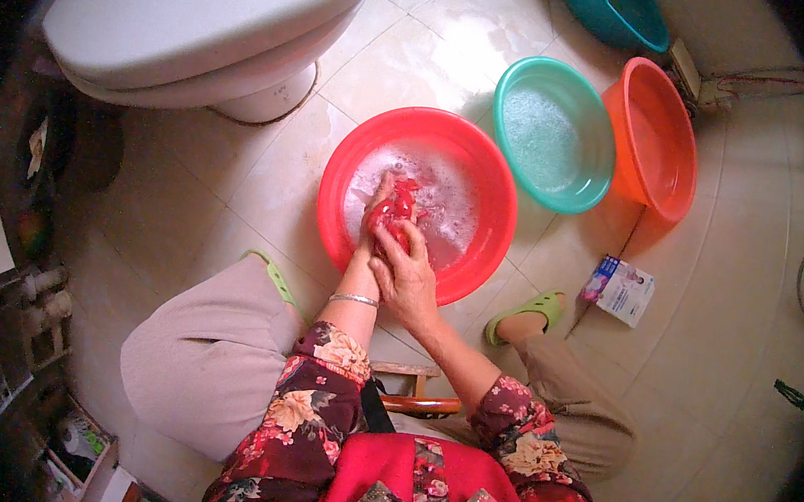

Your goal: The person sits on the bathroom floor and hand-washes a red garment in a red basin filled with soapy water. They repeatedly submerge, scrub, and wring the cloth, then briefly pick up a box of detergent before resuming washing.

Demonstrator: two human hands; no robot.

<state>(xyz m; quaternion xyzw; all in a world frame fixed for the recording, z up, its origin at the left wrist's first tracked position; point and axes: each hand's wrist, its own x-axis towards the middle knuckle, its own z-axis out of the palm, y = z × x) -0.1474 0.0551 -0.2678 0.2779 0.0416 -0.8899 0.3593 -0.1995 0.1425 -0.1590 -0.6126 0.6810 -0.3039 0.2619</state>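
Note:
A red plastic basin (472, 274) with foamy water stands on the floor before me. Over the water, both hands press a wet, bunched red cloth (404, 201) between them. My left hand (375, 213) lies under and beside the cloth, with much of its palm and fingers hidden; a silver bangle (354, 299) circles that wrist. On top of the cloth from the right, my right hand (406, 272) grips it with bent fingers.
A green basin (541, 134) with sudsy water touches an orange basin (658, 140) at the right, and a teal basin (629, 17) is behind. A white toilet (207, 30) stands upper left. A printed packet (618, 291) lies on the tiles near my green clog (531, 316).

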